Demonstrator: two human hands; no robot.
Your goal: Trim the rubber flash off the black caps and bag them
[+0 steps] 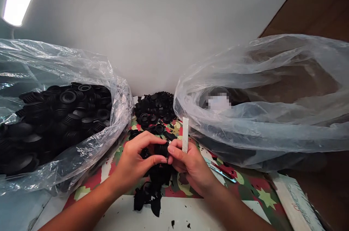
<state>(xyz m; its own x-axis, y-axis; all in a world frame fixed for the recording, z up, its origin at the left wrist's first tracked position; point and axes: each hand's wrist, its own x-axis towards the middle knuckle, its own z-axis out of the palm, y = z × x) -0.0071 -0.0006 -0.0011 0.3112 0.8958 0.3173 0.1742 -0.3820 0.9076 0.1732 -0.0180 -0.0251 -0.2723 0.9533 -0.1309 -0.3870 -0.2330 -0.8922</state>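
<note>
Between the thumb and fingers of my left hand (136, 156) is a black ribbed rubber bellows (161, 148), held just above the table. My right hand (188, 162) is closed around a flat whitish stick-like handle (185, 134) that points up. The lower end of that handle is hidden in the palm, so I cannot tell what tool it is. The thumb and fingertips of this same hand press against the right side of the bellows. Black rubber scraps (148, 196) lie under and in front of both hands.
A clear plastic bag (120, 103) full of black ribbed rubber parts (68, 114) stands at left. Another open plastic bag (259, 129) is at right. Behind my hands sits a pile of black pieces (156, 105). A red-and-blue tool (222, 171) lies right, near a white board (296, 202).
</note>
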